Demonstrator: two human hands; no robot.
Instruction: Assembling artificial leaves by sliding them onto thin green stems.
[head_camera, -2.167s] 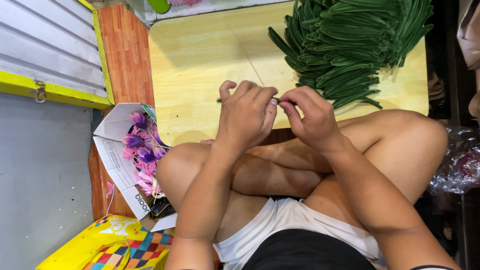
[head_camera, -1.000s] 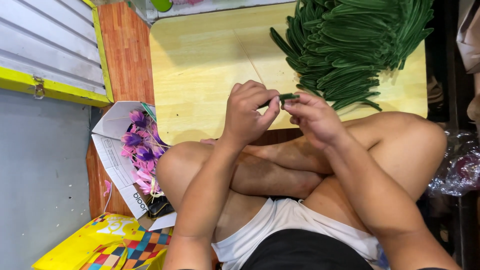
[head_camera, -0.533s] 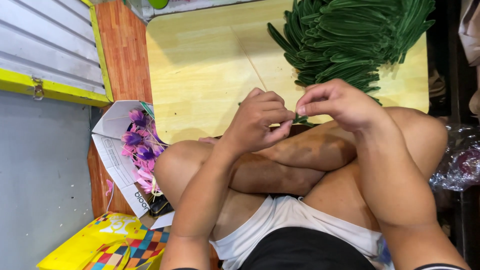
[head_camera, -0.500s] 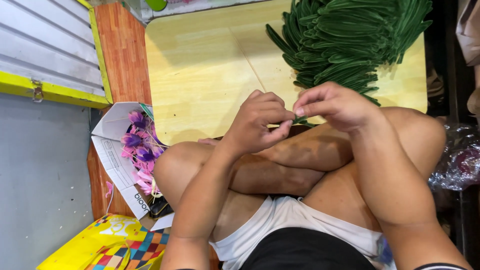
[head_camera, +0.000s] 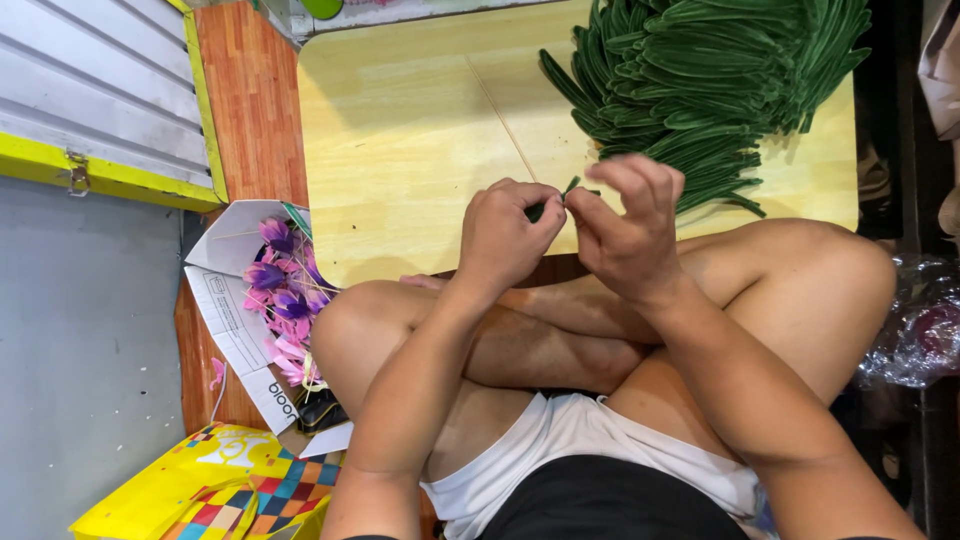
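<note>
The left hand (head_camera: 505, 235) and right hand (head_camera: 625, 225) are close together over the near edge of a low wood table (head_camera: 400, 130). Both pinch one small green stem piece (head_camera: 560, 195) w/ thumb and fingertips; it sits right between them, mostly hidden by the fingers. Right hand's other fingers fan up and out.

At 12 to 1 o'clock from the hands, a big pile of green fuzzy stems (head_camera: 700, 80) lies on the table, near the right hand but not touching. At 6, crossed bare legs. At 9, an open white box (head_camera: 235, 300) w/ purple and pink flowers (head_camera: 285, 300) sits on the floor by the left knee. At 7, a yellow bag w/ coloured squares (head_camera: 235, 485). At 3 to 4, a clear plastic bag (head_camera: 915, 325) past the right knee.
</note>
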